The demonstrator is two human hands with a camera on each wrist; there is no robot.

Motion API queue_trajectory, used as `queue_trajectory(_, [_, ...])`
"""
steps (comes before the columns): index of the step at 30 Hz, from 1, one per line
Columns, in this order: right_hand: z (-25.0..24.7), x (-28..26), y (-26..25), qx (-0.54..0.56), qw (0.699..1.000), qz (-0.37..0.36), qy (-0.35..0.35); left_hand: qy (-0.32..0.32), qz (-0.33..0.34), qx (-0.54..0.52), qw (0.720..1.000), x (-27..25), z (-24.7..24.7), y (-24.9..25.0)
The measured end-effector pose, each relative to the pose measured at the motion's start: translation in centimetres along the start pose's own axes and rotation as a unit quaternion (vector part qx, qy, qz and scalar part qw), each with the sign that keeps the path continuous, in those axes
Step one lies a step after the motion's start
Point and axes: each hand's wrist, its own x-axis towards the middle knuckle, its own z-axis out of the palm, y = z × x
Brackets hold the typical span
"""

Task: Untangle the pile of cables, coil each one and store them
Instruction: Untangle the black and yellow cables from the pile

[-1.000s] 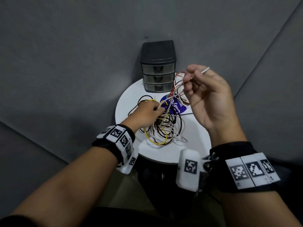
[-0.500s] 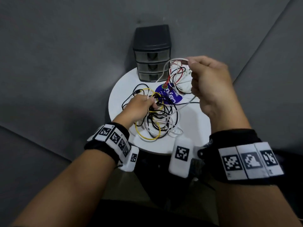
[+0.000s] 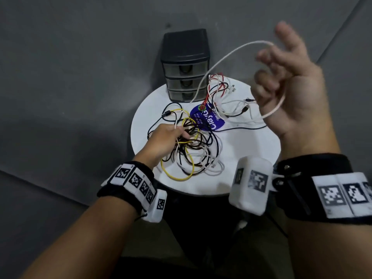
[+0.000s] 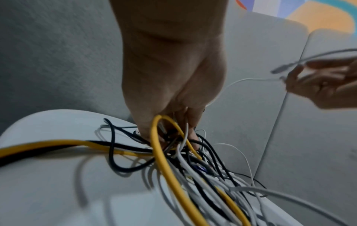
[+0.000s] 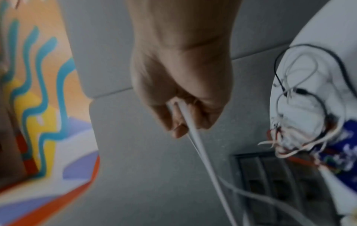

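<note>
From overhead, the right hand (image 3: 289, 85) is up and off to the right of the round table (image 3: 247, 164), fingers curled around a loop of white cable (image 3: 222, 59) that runs down-left toward the drawer unit (image 3: 186, 63). The left hand (image 3: 165, 139) sits down in the cable pile (image 3: 193, 150), much nearer the knot. Left wrist cam: fingers (image 4: 193, 122) dug in, gripping strands beside the yellow cable (image 4: 166, 165). Right wrist cam: fingers pinching the white cable, which stretches away from the hand. I'd guess the pull goes up and right.

Prob a home/play room: grey padded floor mats (image 3: 60, 97), bright patterned rug (image 5: 44, 107), small white round table (image 3: 251, 158)
</note>
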Motion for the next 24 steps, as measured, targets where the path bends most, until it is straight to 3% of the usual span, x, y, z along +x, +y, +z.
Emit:
queue_trajectory(2, [-0.5,0.6,1.2,-0.135,0.987,0.033,0.078,-0.016,0.008,-0.003,1.000,-0.1,0.0,0.1])
queue_trajectory(5, [-2.1,0.2,3.6,-0.307,0.942,0.076,0.114,-0.042,0.006,-0.036,0.998,-0.4,-0.3,0.6])
queue_trajectory(12, [-6.9,-2.0,7.1,-0.423,0.877,0.135,0.182,0.013,0.042,-0.024,0.999,-2.7,-0.1,-0.4])
queue_trajectory(14, [-7.3,-2.5,7.2,-0.517,0.830,0.106,0.179,0.014,0.082,0.009,0.997,-3.2,0.1,-0.3])
queue_trajectory(15, [-6.8,-2.7,7.1,-0.540,0.820,0.069,0.176,0.008,0.092,0.027,0.995,-3.4,0.3,-0.2])
queue_trajectory(17, [-4.7,-3.3,7.2,-0.529,0.836,-0.031,0.141,0.001,0.087,0.057,0.995,-3.8,0.6,0.1])
queue_trajectory(19, [-1.7,-4.2,8.1,-0.517,0.848,-0.105,0.045,0.006,0.093,0.058,0.994,-3.9,0.8,0.3])
queue_trajectory(21, [0.4,-4.8,9.9,-0.552,0.824,-0.119,-0.052,-0.001,0.122,0.046,0.991,-4.2,0.5,0.7])
queue_trajectory(24, [0.8,-4.9,11.9,-0.648,0.752,-0.063,-0.107,-0.033,0.114,-0.018,0.993,-4.6,-0.6,1.1])
